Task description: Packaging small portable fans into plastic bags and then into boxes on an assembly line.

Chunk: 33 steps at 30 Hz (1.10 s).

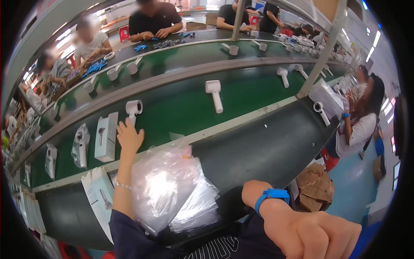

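My left hand reaches over the green conveyor belt with its fingers spread. Just beyond the fingertips is a white hair-dryer-like device with a round head, its handle partly covered by the hand; I cannot tell whether they touch. Left of that hand stands a pale printed box. Beneath my left forearm lies a pile of clear plastic bags. My right hand is at the lower right, fingers curled under with the back of the hand showing. Anything inside it is hidden. A blue wristband circles that wrist.
Bagged devices lie farther left on the belt, and a bare one lies in the middle. Flat cartons rest on the dark near table. A metal post rises at right. Co-workers sit across and at right.
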### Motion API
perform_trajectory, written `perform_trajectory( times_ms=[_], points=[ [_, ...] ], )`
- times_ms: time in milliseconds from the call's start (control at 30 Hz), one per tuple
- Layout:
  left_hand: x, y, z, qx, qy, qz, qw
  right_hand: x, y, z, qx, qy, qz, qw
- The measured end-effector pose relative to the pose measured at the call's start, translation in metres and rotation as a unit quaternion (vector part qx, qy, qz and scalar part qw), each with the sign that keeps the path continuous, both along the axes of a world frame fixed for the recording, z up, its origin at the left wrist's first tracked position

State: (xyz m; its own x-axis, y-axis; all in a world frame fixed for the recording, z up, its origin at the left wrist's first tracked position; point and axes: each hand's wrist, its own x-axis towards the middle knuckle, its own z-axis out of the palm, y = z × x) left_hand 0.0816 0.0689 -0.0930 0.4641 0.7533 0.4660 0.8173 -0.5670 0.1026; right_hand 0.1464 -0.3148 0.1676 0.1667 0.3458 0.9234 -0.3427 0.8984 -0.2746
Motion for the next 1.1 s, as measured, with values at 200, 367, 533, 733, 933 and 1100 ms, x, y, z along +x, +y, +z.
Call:
perform_trajectory(
  times_ms=[200,367,533,733,933,1100],
  points=[
    [0.014,0.048,-0.01,-0.066,0.047,-0.005,0.997,0.017,-0.042,0.002,-0.052,0.001,-0.051,0.997],
    [-0.024,0.072,-0.019,-0.127,-0.032,-0.01,0.991,0.028,-0.06,0.0,-0.011,-0.034,-0.022,0.999],
    [-0.009,-0.029,0.052,-0.273,-0.148,-0.153,0.938,0.027,-0.077,-0.015,0.005,0.001,-0.074,0.997],
    [-0.016,-0.155,0.114,-0.224,-0.178,-0.324,0.902,0.023,-0.09,-0.024,-0.055,0.026,-0.086,0.994],
    [-0.037,-0.205,0.146,-0.11,-0.065,-0.385,0.914,0.031,-0.065,-0.007,-0.046,-0.063,0.006,0.997],
    [-0.055,-0.217,0.143,0.034,-0.04,-0.409,0.911,0.019,-0.07,0.001,-0.101,-0.049,-0.006,0.994]
  ],
)
